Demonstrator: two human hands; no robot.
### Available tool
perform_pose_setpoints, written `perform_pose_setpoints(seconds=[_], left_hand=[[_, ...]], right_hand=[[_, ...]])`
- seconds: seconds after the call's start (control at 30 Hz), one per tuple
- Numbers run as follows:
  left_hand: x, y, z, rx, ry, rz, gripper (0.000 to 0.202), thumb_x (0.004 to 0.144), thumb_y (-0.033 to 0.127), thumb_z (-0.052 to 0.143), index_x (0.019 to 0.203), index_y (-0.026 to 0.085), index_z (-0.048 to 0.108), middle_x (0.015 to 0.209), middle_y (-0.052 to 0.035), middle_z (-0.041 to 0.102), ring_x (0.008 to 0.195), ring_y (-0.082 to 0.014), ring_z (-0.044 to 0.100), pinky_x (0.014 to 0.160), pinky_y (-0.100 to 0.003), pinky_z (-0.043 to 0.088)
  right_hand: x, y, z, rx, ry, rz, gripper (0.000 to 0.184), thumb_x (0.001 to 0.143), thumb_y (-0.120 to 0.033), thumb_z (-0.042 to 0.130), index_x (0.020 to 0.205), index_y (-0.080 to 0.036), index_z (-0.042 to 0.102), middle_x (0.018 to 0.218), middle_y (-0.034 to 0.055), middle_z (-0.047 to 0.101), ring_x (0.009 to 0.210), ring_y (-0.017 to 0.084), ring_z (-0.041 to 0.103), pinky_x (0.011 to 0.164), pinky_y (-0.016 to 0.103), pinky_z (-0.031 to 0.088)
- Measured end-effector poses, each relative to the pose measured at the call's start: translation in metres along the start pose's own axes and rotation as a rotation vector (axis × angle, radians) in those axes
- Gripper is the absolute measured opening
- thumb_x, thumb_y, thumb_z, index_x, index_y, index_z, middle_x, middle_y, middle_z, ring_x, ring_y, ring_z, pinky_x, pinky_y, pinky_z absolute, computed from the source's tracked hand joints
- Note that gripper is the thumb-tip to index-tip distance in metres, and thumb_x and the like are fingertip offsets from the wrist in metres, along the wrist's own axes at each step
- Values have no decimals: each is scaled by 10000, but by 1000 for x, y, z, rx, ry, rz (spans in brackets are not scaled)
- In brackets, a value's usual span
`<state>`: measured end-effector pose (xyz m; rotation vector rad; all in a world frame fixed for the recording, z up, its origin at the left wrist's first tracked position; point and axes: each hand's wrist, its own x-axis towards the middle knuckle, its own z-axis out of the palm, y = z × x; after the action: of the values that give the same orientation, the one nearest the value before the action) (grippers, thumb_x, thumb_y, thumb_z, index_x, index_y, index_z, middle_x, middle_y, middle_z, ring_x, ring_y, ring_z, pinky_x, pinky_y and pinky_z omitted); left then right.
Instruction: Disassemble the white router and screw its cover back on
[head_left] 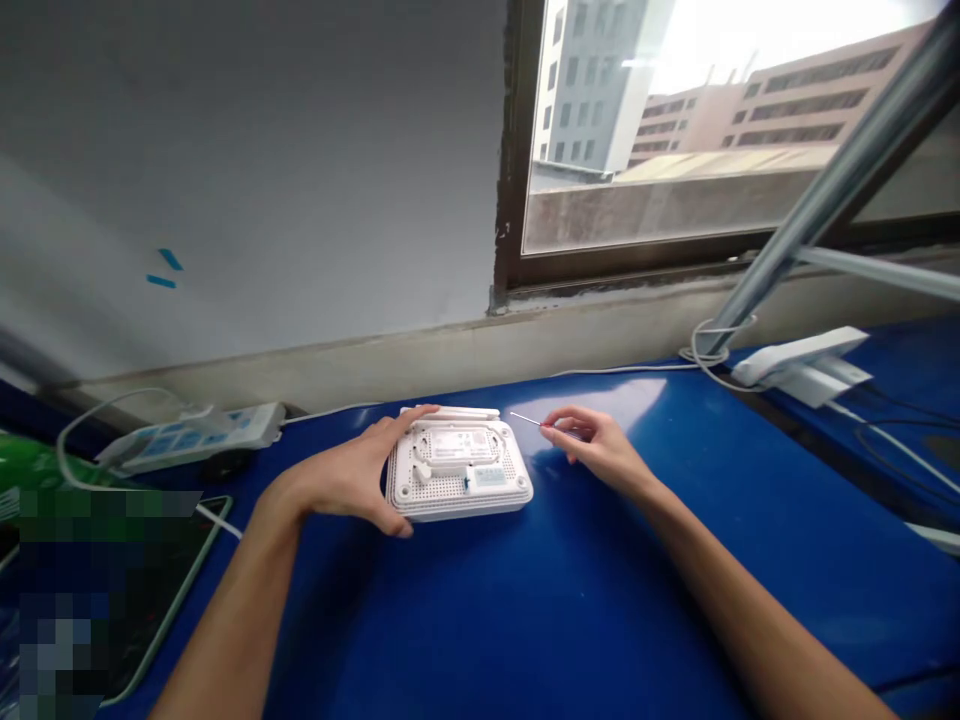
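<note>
A white router (457,467) lies upside down on the blue table (570,600), its vented underside and label facing up. My left hand (352,475) grips its left edge, fingers curled over the far corner and thumb at the near corner. My right hand (592,440) hovers just right of the router, fingers pinched on a thin metal pin (525,418) whose tip points toward the router's far right corner.
A white power strip (202,432) with a cable lies at the back left. A phone or tablet (161,590) rests at the left edge. A white device (806,362) with cables and a slanted metal bar (832,185) stand at the right, below a window.
</note>
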<state>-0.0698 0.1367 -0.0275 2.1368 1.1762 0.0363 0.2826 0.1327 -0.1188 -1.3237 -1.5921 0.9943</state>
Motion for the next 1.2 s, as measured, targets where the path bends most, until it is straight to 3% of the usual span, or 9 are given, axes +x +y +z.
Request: perform_pose_setpoints(seconds=[0.13,0.23,0.37,0.5,0.63,0.83,1.07,1.17,1.2], left_hand=[[6,3,10,191,-76,-192,1347,495,318,885,1618,380,144,1395,-120,541,1314,-430,498,1096,-563,399],[7,12,10,243,-70,-241,1362,470,333,886,1622,374,160,1374,-130,536,1334,-450,467,1090,-564,403],[13,31,6,256,16,-207,1209,507,539,886,1571,372,337,1521,-122,390,1400,-439,387,1133,-553,371],[34,46,16,299,-2,-83,1144,487,646,887,1479,253,476,1413,-143,495,1346,-412,436,1128,-534,393],[48,50,30,388,-9,-114,1143,468,569,937,1443,176,489,1421,-188,480,1328,-430,439,1123,-573,388],[47,45,32,386,-14,-116,1111,473,520,941,1433,224,466,1454,-156,450,1366,-424,412,1112,-545,404],[48,37,31,353,13,-64,1086,452,576,940,1387,235,503,1370,-126,502,1279,-387,465,1068,-549,431],[47,28,32,320,29,-20,1095,448,659,912,1373,231,510,1354,-117,507,1262,-375,466,1068,-535,425],[47,25,33,312,37,-8,1102,446,691,896,1369,227,511,1351,-118,506,1261,-375,464,1068,-531,421]], right_hand=[[0,1,2,14,-52,17,358,844,-529,726,953,-188,727,761,22,638,585,126,541,519,254,457],[0,-3,2,21,-48,36,336,834,-518,737,912,-192,721,733,11,631,557,119,532,520,255,455],[2,-22,-5,-47,-50,61,326,828,-502,734,895,-184,717,721,14,633,538,119,528,480,243,427],[12,-56,-17,-276,-149,9,250,824,-433,711,838,-185,738,734,31,660,614,153,586,482,235,427],[27,-87,-19,-540,-223,-130,88,793,-276,697,786,-203,746,674,3,661,623,152,597,565,251,446],[50,-112,-3,-856,-385,-240,90,718,-144,674,710,-213,730,644,-14,666,560,119,548,529,242,385],[61,-139,29,-1228,-597,-294,123,769,-85,674,781,-184,746,717,44,712,573,150,588,496,270,276],[62,-140,40,-1237,-611,-324,35,838,-198,734,817,-172,746,761,75,725,647,190,647,512,281,276],[62,-138,42,-1197,-585,-344,127,897,-278,708,831,-175,740,788,81,728,677,198,661,526,282,292]])
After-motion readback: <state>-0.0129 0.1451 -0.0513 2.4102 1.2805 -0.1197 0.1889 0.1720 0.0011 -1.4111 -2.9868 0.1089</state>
